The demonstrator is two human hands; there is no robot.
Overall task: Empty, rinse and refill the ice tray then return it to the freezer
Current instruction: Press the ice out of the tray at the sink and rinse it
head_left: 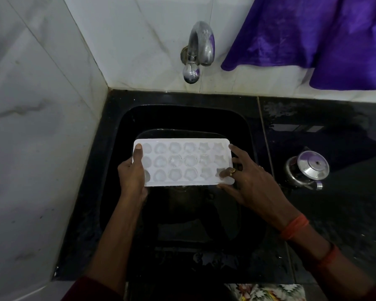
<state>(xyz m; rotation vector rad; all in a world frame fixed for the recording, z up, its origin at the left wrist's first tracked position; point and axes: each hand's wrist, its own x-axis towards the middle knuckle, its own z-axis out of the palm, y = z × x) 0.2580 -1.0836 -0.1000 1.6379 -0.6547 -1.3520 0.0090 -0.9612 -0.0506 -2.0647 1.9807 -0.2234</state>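
White plastic ice tray [182, 162] hangs level over the black sink [182, 114], no water running from the tap [199, 51] — emptying looks barely begun; rinsing, refilling and the freezer remain. The left hand [131, 177] clamps its left end, thumb on top; the right hand [252, 181] — fingers spread — pinches the near right corner.

Both arms reach forward, the left hand [132, 177] and the right hand [250, 185] each pinching one end of the tray [182, 141], thumbs on top.
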